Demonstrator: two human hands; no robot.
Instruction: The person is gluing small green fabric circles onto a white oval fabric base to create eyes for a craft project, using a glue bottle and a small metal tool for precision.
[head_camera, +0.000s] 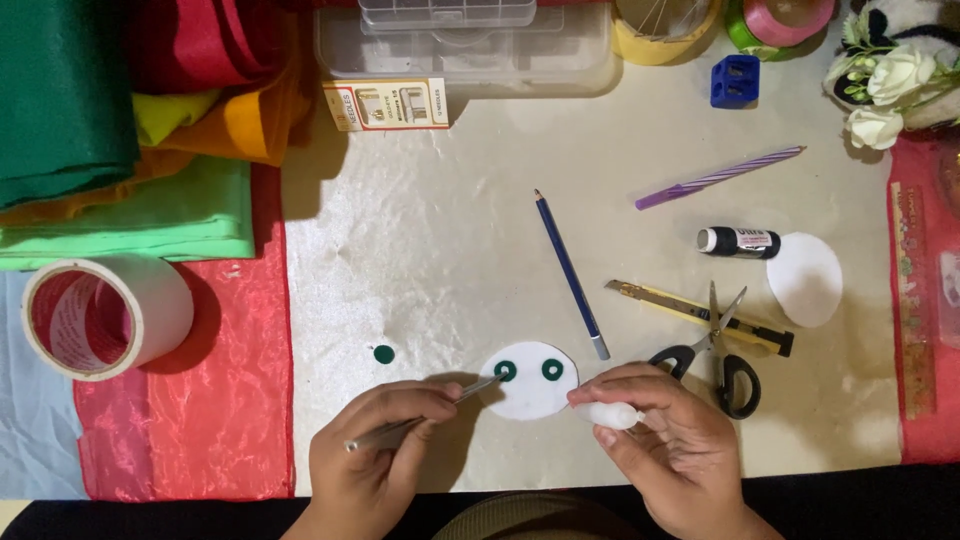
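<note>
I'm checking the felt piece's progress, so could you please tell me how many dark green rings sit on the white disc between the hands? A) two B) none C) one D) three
A: two green rings lie side by side on the white disc; a third green dot lies apart on the table, left of the disc.

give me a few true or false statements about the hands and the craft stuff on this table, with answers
1. The left hand holds a thin metal tool whose tip meets the white felt circle. True.
2. The right hand is empty. False: it holds a small white object.
3. Two dark green rings lie on the white circle. True.
4. The scissors are shut. False: the blades stand open.
5. The blue pencil lies on the red cloth. False: it lies on the pale sheet.
</note>
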